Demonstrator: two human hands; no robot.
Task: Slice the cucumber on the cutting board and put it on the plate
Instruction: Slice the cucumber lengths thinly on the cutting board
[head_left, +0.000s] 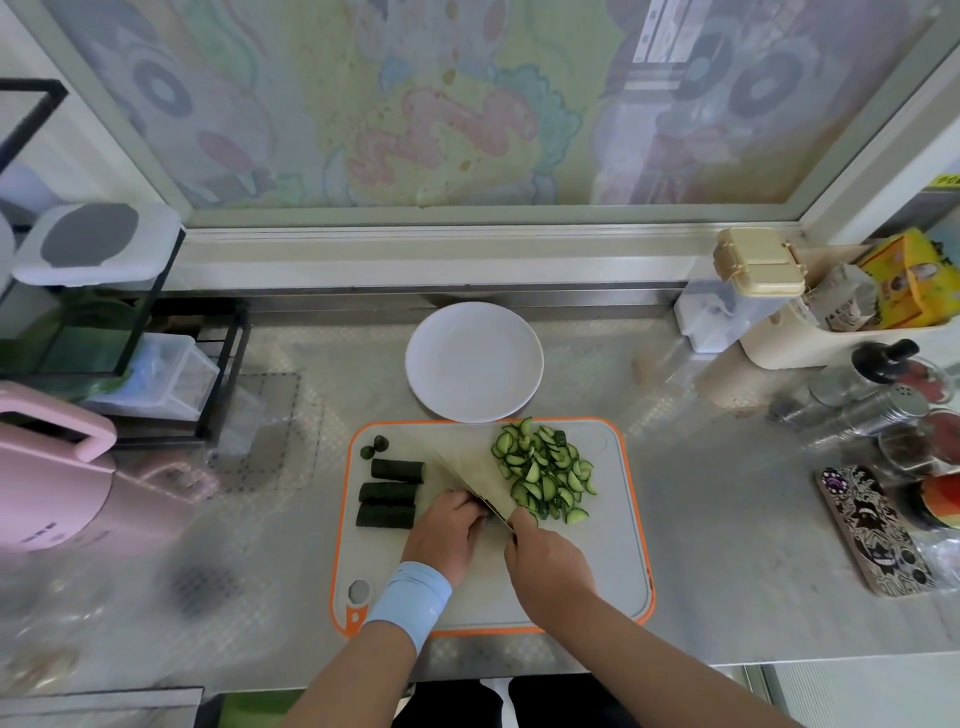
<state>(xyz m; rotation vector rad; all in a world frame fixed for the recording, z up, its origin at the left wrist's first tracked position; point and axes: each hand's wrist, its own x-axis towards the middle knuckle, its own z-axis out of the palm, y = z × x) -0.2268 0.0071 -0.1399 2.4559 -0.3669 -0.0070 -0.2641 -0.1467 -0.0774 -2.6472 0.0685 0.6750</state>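
The fingers of the right hand (545, 566) were wrapped tight round the knife (470, 475), its blade pointing away across the cutting board (597, 571). The left hand (447, 535) had its fingers curled down beside the blade; I could not tell what was under them. The cucumber slices (543, 475) lay heaped right of the blade. Three cucumber chunks (389, 493) lay on the left. The white plate (474, 361) sat just behind the board.

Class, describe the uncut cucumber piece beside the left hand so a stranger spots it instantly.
Find the orange-rimmed cutting board on the steel counter. On its left side three dark cucumber lengths lie in a column. The wanted piece is the one nearest the person, beside the left hand.
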